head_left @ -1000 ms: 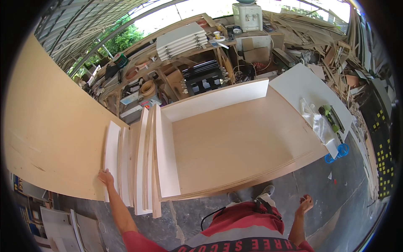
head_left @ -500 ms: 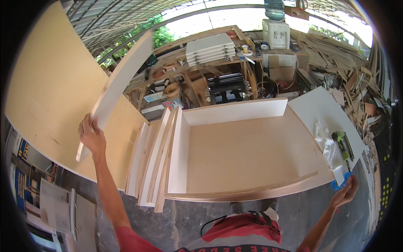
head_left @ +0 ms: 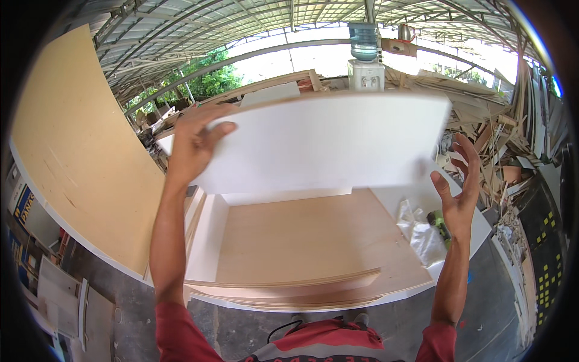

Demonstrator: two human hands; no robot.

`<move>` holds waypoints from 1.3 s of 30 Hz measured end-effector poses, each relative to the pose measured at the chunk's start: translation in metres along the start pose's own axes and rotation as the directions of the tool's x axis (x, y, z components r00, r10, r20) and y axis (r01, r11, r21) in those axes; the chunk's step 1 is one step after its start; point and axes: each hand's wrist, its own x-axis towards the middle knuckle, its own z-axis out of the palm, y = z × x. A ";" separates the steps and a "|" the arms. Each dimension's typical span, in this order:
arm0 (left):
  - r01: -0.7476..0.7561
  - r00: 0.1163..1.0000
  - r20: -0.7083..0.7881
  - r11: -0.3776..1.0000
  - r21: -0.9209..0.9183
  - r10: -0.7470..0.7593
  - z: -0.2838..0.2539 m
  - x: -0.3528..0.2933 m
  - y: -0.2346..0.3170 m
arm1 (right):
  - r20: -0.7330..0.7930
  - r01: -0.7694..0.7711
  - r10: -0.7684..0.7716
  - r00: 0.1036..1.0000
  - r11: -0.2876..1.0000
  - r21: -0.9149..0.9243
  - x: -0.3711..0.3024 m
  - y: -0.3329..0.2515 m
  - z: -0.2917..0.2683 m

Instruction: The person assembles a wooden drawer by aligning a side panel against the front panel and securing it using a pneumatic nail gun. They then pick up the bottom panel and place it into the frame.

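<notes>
A long white board (head_left: pixel 325 142) with a bare wood edge hangs crosswise in front of me, its face toward me. My left hand (head_left: pixel 196 142) grips it near its left end, with the fingers over the top edge. By the board's right end my right hand (head_left: pixel 459 190) is raised with fingers apart, holding nothing. Below lies a shallow wooden panel frame (head_left: pixel 295 238) with a white left side and a bare wood base. The board hides most of its far side.
A tall light wood panel (head_left: pixel 78 151) stands at the left. On the white sheet to the right lie a clear plastic bag (head_left: pixel 422 241) and a green tool (head_left: pixel 440 222). Scrap wood (head_left: pixel 491 145) is piled far right. A water dispenser (head_left: pixel 365 75) stands at the back.
My left hand has swung the board from upright at the left to crosswise ahead of me. My right hand has risen from low at the right toward the board's right end.
</notes>
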 end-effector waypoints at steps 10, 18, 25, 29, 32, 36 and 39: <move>-0.125 0.934 0.327 0.989 -0.083 0.145 0.170 0.087 0.144 | 0.045 -0.382 0.422 0.905 0.763 0.521 -0.008 0.133 -0.138; -0.495 0.858 -0.028 0.841 0.220 0.512 0.232 0.165 0.158 | -0.203 -0.391 0.654 0.729 0.640 0.661 -0.056 0.152 -0.185; 0.046 0.970 -0.242 0.992 0.122 -0.015 0.257 0.162 0.119 | -0.297 -0.328 0.721 0.626 0.589 0.738 -0.079 0.132 -0.223; 0.410 0.893 0.006 0.806 -0.428 -0.451 0.275 0.146 0.130 | -0.341 -0.288 0.756 0.559 0.563 0.774 -0.086 0.127 -0.218; 0.445 0.821 0.079 0.548 -0.709 -0.565 0.295 0.128 0.165 | -0.331 -0.279 0.785 0.523 0.525 0.804 -0.086 0.123 -0.207; 0.527 0.694 0.376 0.077 -0.846 -0.614 0.318 0.110 0.171 | -0.398 -0.273 0.725 0.563 0.617 0.738 -0.093 0.123 -0.187; 0.467 0.472 0.534 -0.315 -0.826 -0.701 0.348 0.093 0.180 | -0.507 -0.176 0.376 0.776 0.900 0.398 -0.120 0.098 -0.169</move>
